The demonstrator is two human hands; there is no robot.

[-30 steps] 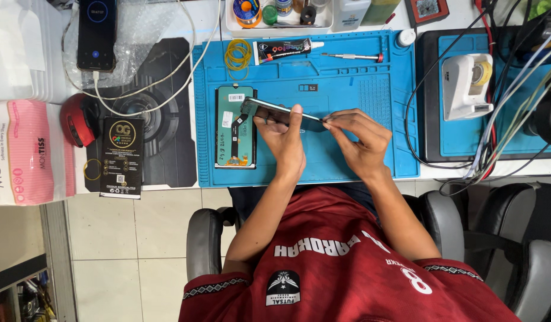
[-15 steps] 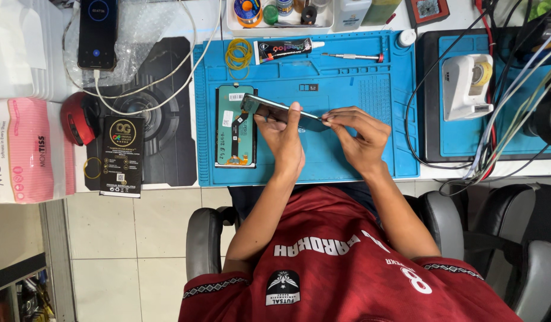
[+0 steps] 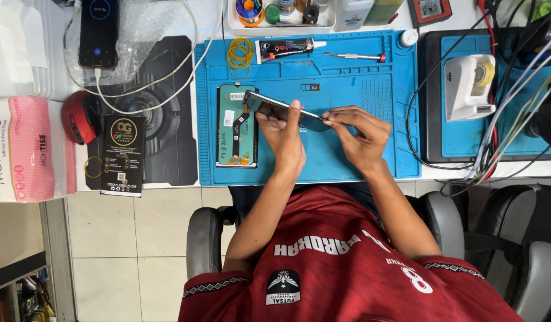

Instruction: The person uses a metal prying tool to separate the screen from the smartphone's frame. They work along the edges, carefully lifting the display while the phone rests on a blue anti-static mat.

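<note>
The left hand (image 3: 285, 138) is closed around a dark phone body (image 3: 284, 111), thumb and fingers pinching its long edges so that it is lifted off the blue work mat (image 3: 347, 77) and held tilted, one end raised toward the far-left of the hand. The right hand (image 3: 360, 134) meets the same phone body at its nearer end, fingertips pinched together on the edge; whether a small tool sits between those fingertips cannot be told. The two hands are nearly touching, with the phone body bridging them.

Just beside the left hand, on its outer side, a detached screen panel (image 3: 237, 126) lies flat on the mat, its green-backed inner face up and a dark flex strip running down its middle. The raised end of the phone body overhangs the top corner of that panel.

Beyond the hands, toward the far edge of the mat, lie a loop of yellow rubber bands (image 3: 240, 55), a glue tube (image 3: 285, 49) and a thin screwdriver (image 3: 354, 56), all well apart from the fingers. Further out to the left of the left hand, a black retail box (image 3: 123, 155) rests on the surface, and a second phone (image 3: 99, 31) lies plugged into a white cable.
</note>
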